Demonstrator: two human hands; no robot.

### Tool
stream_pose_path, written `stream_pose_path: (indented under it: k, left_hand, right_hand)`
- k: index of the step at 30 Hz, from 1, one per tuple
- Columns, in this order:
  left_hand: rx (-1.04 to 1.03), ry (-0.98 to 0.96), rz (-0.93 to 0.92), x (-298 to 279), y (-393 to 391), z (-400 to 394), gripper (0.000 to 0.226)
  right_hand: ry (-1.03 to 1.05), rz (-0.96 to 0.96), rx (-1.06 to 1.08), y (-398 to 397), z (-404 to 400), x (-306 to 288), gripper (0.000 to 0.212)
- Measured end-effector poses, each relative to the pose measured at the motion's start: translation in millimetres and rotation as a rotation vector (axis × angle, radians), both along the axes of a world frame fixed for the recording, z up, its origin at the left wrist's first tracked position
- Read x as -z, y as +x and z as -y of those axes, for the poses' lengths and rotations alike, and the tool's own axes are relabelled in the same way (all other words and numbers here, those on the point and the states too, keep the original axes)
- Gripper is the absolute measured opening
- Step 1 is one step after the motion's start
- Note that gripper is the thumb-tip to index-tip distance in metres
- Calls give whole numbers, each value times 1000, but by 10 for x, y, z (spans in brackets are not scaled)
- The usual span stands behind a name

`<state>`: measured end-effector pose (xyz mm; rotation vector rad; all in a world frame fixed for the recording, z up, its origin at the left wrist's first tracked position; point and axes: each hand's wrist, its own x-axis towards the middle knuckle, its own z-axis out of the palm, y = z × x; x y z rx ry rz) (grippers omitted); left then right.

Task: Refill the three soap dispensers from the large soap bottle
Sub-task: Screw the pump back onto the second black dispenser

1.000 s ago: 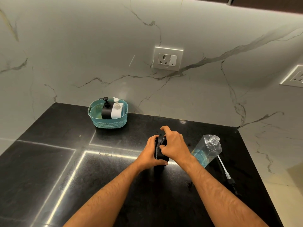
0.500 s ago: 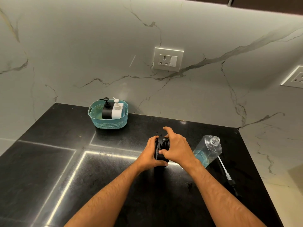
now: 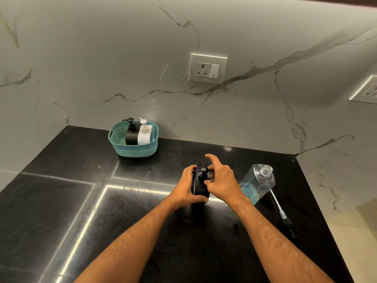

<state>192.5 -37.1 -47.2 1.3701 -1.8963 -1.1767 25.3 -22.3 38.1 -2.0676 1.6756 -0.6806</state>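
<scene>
A black soap dispenser (image 3: pixel 201 186) stands upright on the black counter (image 3: pixel 61 201) at the middle. My left hand (image 3: pixel 188 187) grips its body from the left. My right hand (image 3: pixel 221 178) pinches the black pump head (image 3: pixel 204 170) at its collar, index finger raised. To the right stands the large clear soap bottle (image 3: pixel 258 183), uncapped, with blue liquid low inside. Its pump with a long tube (image 3: pixel 280 211) lies on the counter beside it. A second black dispenser (image 3: pixel 131 133) and a white dispenser (image 3: pixel 144 133) stand in the teal basket (image 3: pixel 134 151).
A marble wall with a socket plate (image 3: pixel 207 68) rises behind the counter; another socket (image 3: pixel 367 90) is on the right wall. The counter's right edge (image 3: pixel 318 211) drops to a pale floor.
My right hand has turned on the pump head, so the knob now shows between my fingers and the index finger lifts off. The left hand keeps its hold on the dispenser.
</scene>
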Motion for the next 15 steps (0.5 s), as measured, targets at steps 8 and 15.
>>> stream_pose_path:
  k: [8, 15]
  left_hand:
    - [2, -3, 4, 10, 2, 9, 126]
    - [3, -8, 8, 14, 5, 12, 125]
  right_hand:
    - [-8, 10, 18, 19, 53, 50, 87]
    - [36, 41, -24, -2, 97, 149, 96]
